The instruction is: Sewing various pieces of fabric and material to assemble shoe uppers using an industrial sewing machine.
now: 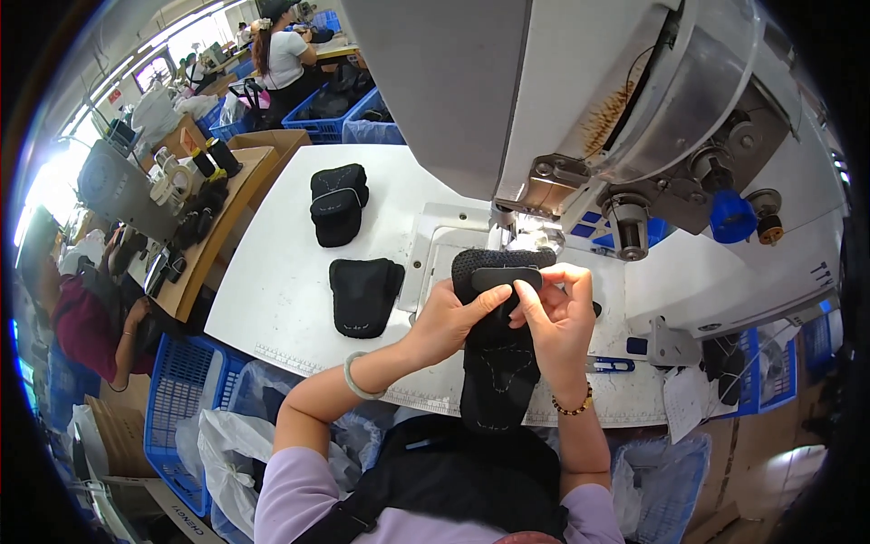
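A long black fabric piece point(497, 381) with pale stitched lines lies on the white sewing table, its far end raised just below the sewing machine head point(530, 204). Against that end sits a small dark grey oval patch point(505, 278). My left hand point(444, 319) pinches the patch's left part and the fabric, thumb on top, other fingers partly hidden behind. At the patch's right end, my right hand point(559, 322) grips with thumb and bent fingers. Left of the machine plate rest two stacks of similar black pieces, a far stack point(338, 207) and a nearer stack point(366, 297).
Blue thread snips point(610, 364) lie right of my right hand. A paper sheet point(684, 401) hangs off the table's right edge. Blue crates point(181, 408) stand at the left, beside a wooden bench point(258, 172). A person in maroon point(86, 313) sits farther left.
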`<control>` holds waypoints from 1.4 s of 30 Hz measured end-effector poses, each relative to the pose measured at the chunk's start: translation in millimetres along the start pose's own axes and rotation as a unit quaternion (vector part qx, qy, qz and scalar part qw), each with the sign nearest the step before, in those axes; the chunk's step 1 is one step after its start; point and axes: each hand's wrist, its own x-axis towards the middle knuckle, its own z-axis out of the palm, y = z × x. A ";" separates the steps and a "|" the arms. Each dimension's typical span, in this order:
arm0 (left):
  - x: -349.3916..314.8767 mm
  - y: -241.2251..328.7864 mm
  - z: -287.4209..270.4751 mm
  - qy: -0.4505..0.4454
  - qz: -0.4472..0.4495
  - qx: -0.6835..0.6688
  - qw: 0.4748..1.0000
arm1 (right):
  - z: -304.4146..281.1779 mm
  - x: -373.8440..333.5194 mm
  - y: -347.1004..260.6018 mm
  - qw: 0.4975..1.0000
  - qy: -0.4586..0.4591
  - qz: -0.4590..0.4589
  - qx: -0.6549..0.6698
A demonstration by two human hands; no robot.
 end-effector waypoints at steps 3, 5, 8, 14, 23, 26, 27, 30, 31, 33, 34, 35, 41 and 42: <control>0.6 1.1 -0.5 -0.008 0.007 0.026 1.000 | -0.1 2.3 1.7 1.000 -0.003 0.004 0.000; 0.2 2.1 0.7 -0.008 0.018 0.032 0.999 | 0.8 2.7 1.8 1.000 -0.002 0.006 0.000; 0.8 -3.1 -3.8 -0.006 0.019 0.051 0.999 | 2.0 2.2 3.3 1.000 0.001 0.006 -0.001; 0.4 -5.5 -0.3 0.011 0.017 0.016 1.000 | 1.3 0.8 2.6 1.000 0.000 0.004 -0.013; -3.5 14.0 8.4 0.030 -0.001 -0.071 0.997 | -53.9 -9.2 33.0 0.815 0.027 -0.320 -0.482; -5.6 18.6 14.5 0.038 -0.020 -0.112 0.993 | -43.5 -3.6 32.9 0.747 -0.025 -0.492 -0.447; -6.7 20.6 17.7 0.051 -0.027 -0.133 0.989 | -42.9 -0.3 28.3 0.745 -0.021 -0.495 -0.447; -10.9 26.1 14.9 0.076 -0.018 -0.094 0.992 | -38.9 11.5 14.4 0.709 -0.087 -0.540 -0.446; -11.6 27.5 11.0 0.086 -0.018 -0.064 0.994 | -35.7 14.4 9.2 0.707 -0.083 -0.543 -0.444; -8.4 30.7 6.9 0.098 -0.016 -0.025 0.995 | -28.8 20.4 -4.9 0.766 -0.134 -0.467 -0.421; -6.5 31.5 4.1 0.106 -0.016 -0.028 0.994 | -24.7 23.9 -7.2 0.787 -0.142 -0.442 -0.405; -4.5 33.4 1.9 0.114 -0.016 -0.031 0.993 | -21.4 25.7 -7.6 0.787 -0.137 -0.445 -0.406; 32.1 33.4 4.2 0.103 0.022 -0.045 0.993 | -20.8 41.4 10.3 0.850 -0.055 -0.380 -0.361; 39.7 29.5 2.5 0.092 0.041 -0.008 0.995 | -24.6 41.3 11.1 0.863 -0.070 -0.357 -0.351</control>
